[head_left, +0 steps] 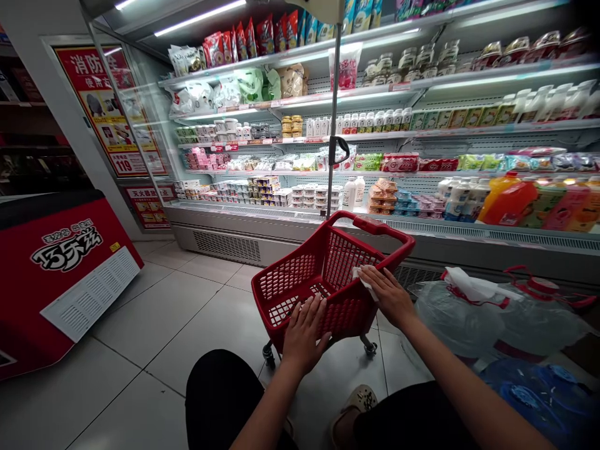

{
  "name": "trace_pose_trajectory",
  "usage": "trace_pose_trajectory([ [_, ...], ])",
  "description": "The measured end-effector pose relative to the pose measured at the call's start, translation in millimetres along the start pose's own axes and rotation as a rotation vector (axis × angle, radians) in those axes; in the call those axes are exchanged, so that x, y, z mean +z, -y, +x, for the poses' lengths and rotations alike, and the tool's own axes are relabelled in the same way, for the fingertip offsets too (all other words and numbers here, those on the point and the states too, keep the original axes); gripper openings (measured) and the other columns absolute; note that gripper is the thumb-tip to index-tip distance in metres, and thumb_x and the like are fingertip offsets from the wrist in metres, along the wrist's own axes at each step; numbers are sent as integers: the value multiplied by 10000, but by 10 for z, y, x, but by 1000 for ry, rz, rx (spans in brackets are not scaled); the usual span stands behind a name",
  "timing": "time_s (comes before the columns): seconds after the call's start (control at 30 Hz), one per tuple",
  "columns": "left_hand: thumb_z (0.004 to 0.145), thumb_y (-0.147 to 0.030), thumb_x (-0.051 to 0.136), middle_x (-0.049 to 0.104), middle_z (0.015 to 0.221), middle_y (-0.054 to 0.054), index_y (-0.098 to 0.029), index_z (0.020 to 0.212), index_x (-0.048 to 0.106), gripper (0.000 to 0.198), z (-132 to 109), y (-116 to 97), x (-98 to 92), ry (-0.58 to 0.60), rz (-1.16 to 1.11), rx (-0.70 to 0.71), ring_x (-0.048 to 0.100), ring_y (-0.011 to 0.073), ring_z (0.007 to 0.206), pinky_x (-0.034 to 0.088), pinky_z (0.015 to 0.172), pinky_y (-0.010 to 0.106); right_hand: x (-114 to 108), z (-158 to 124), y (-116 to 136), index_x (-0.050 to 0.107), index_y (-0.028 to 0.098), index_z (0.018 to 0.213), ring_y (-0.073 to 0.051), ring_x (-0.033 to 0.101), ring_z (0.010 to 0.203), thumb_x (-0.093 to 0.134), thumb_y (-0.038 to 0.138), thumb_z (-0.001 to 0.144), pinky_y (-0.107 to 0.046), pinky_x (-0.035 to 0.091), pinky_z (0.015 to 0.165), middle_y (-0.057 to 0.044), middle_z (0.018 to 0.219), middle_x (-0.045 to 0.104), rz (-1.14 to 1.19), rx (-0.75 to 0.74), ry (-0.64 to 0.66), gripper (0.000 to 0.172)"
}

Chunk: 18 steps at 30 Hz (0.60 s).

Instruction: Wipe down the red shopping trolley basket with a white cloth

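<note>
A red plastic shopping cart (295, 275) with lattice sides stands on wheels right in front of my knees. My left hand (305, 331) lies on its near rim, fingers stretched out flat over the edge and the thumb apart. Farther right along the same rim, near the handle end, my right hand (389, 294) presses a white wipe (368, 282) against the red plastic. Part of the wipe sticks out past the fingertips; the rest is hidden under the hand. Nothing lies in the visible part of the basket.
An open-front dairy cooler (225, 215) with stocked shelves runs behind the cart. Large clear water bottles (469, 319) and blue bottles (525, 400) stand close on my right. A red chest freezer (70, 269) is at left. Pale floor tiles (164, 337) lie between.
</note>
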<state>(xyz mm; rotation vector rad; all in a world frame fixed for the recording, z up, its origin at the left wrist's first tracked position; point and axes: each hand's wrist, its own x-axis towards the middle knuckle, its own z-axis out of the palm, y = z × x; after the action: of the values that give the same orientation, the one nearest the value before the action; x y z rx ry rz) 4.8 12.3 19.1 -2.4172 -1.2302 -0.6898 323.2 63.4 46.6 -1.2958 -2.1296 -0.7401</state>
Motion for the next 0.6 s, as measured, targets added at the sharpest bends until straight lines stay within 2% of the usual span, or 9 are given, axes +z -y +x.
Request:
trace_pose_trajectory([
  [0.1, 1038, -458, 493, 261, 1737, 20, -251, 1696, 118, 786, 4, -21, 7, 2, -18, -3, 272, 239, 1591, 212, 1302, 437, 77, 5, 341, 201, 251, 1684, -235, 369, 1547, 405, 189, 1052, -500, 286, 1279, -51, 1657, 426, 12, 54, -22, 666],
  [0.23, 1038, -497, 480, 234, 1744, 43, -205, 1697, 83, 824, 19, -29, -3, 15, -30, 1, 246, 234, 1601, 204, 1308, 429, 187, 33, 971, 169, 226, 1689, -222, 326, 1566, 401, 170, 1046, -468, 292, 1282, -51, 1674, 395, 88, -5, 21, 686],
  [0.3, 1046, -505, 466, 238, 1743, 55, -185, 1696, 59, 831, 25, -15, -12, 12, -27, 3, 242, 230, 1603, 213, 1306, 420, 200, 51, 1126, 149, 220, 1691, -215, 313, 1571, 402, 154, 1035, -453, 281, 1289, -49, 1686, 372, 118, -40, 39, 705],
  [0.37, 1056, -489, 460, 250, 1739, 61, -179, 1695, 36, 827, 22, 19, -28, 6, -11, 13, 247, 227, 1602, 228, 1302, 413, 182, 70, 1095, 132, 232, 1692, -204, 329, 1564, 402, 148, 1028, -448, 262, 1299, -42, 1688, 367, 137, -98, 62, 721],
  [0.47, 1065, -465, 462, 269, 1732, 60, -180, 1694, 18, 821, -20, 109, -79, 8, 23, 46, 268, 219, 1595, 249, 1296, 405, 133, 95, 800, 121, 265, 1691, -186, 388, 1534, 394, 144, 1027, -448, 247, 1305, -23, 1676, 389, 136, -146, 83, 728],
  [0.6, 1068, -407, 473, 281, 1727, 64, -218, 1697, 68, 772, -135, 243, -170, -3, 73, -46, 282, 242, 1591, 246, 1301, 462, 130, 87, 460, 138, 293, 1689, -202, 400, 1529, 387, 163, 1034, -477, 240, 1304, -3, 1674, 389, 93, -25, 65, 713],
])
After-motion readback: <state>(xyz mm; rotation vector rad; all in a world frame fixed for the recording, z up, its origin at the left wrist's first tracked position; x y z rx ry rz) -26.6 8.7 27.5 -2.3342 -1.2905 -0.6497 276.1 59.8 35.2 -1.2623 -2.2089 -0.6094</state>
